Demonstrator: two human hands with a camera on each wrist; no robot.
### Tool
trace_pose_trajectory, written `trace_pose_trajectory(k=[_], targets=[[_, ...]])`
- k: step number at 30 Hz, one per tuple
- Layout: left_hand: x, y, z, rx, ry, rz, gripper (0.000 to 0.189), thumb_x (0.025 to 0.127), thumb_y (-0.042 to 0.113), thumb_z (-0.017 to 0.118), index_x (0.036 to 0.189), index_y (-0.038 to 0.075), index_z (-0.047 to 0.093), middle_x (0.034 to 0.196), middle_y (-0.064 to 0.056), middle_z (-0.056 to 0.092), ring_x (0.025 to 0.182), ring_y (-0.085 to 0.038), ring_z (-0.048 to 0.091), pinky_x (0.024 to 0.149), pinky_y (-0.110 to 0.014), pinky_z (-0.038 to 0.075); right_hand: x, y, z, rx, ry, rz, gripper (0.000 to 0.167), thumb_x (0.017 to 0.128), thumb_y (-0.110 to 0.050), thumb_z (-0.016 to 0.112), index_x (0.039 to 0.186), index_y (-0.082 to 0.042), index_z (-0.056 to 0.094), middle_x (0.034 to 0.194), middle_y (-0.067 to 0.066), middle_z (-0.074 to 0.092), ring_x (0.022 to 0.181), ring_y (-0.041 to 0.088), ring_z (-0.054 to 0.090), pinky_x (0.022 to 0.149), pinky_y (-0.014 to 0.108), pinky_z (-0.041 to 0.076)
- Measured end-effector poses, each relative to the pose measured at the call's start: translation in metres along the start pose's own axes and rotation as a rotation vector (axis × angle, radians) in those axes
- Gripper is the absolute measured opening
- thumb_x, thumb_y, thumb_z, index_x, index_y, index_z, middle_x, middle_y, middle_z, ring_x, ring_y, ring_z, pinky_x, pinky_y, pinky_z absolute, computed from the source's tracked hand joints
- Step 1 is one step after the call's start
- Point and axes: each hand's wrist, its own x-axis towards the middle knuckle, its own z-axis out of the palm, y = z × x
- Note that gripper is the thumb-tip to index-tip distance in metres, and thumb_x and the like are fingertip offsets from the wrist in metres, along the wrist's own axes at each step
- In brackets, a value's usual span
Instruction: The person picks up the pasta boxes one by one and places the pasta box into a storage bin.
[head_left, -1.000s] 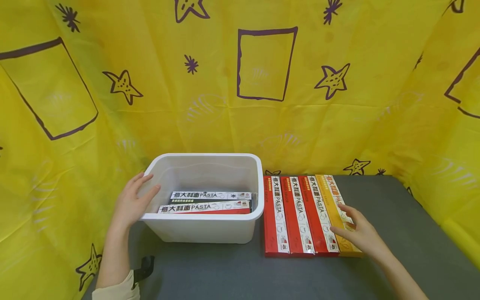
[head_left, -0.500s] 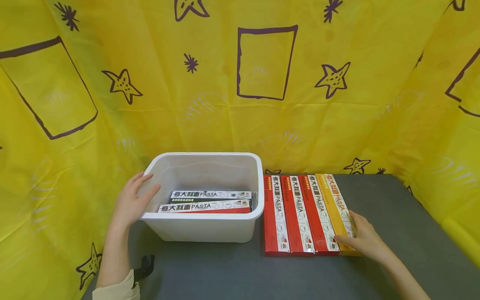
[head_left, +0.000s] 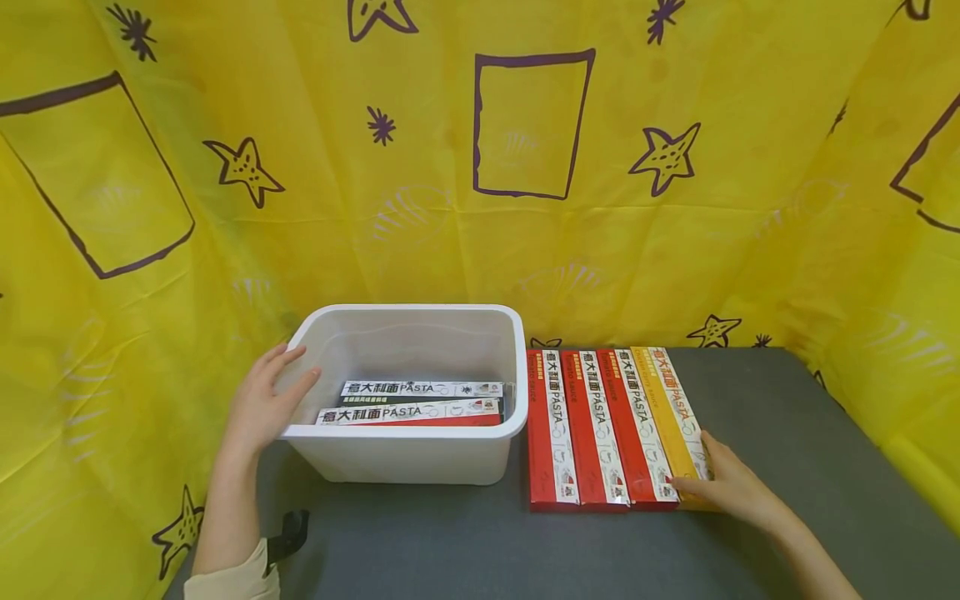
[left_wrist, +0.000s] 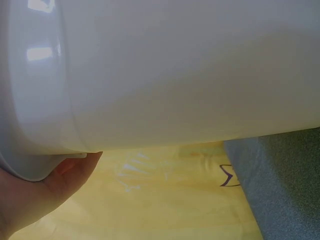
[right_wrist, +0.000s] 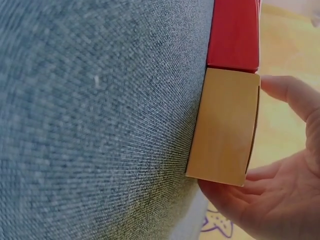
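My left hand (head_left: 264,402) grips the left rim of a white plastic bin (head_left: 397,456), thumb on the inner side. Its fingers curl under the lip of the bin in the left wrist view. Inside the bin lie pasta boxes, among them one with a red side (head_left: 442,421) and one with a dark side (head_left: 420,389). My right hand (head_left: 738,486) holds the near end of a yellow pasta box (head_left: 670,417) across its width. In the right wrist view, the thumb is at the upper edge of the yellow box's end (right_wrist: 225,125) and the fingers are along the opposite side.
Three red pasta boxes (head_left: 545,442) lie side by side between the bin and the yellow box, the nearest one (right_wrist: 235,35) right against it. All rest on a dark grey tabletop (head_left: 420,542). A yellow patterned cloth (head_left: 420,233) hangs behind and at both sides.
My right hand has come down onto the near end of the yellow pasta box, and its thumb and fingers have closed along the sides. The left hand stays on the bin.
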Motion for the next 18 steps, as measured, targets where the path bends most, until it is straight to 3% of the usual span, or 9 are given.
trace_pose_trajectory(k=[3,10,18], targets=[[0.0001,0.0003,-0.0002,0.001,0.001,0.000,0.065,0.099,0.044,0.052,0.144,-0.001,0.043,0.154,-0.026,0.026,0.136,-0.053,0.024,0.104,-0.071,0.019,-0.0002,0.0013,0.0000,0.006,0.010,-0.033,0.098,0.082,-0.032,0.074,0.140,0.024,0.019,0.134,0.042,0.037,0.116,0.049,0.043,0.091,0.064,0.039],[0.0004,0.0005,0.0000,0.000,-0.002,-0.008,0.065,0.099,0.044,0.052,0.144,-0.001,0.043,0.154,-0.026,0.026,0.136,-0.053,0.023,0.104,-0.072,0.019,0.0015,0.0024,0.0001,-0.009,0.036,-0.091,0.089,0.079,-0.031,0.076,0.138,0.018,0.031,0.116,0.022,0.054,0.096,0.028,0.051,0.078,0.039,0.045],[0.0001,0.0008,0.0001,0.004,0.001,0.003,0.065,0.098,0.045,0.053,0.144,-0.001,0.044,0.154,-0.026,0.026,0.137,-0.053,0.023,0.104,-0.071,0.019,-0.0002,-0.0010,-0.0001,-0.048,0.038,-0.019,0.093,0.077,-0.031,0.076,0.137,0.021,0.028,0.120,0.032,0.052,0.099,0.035,0.053,0.081,0.049,0.046]])
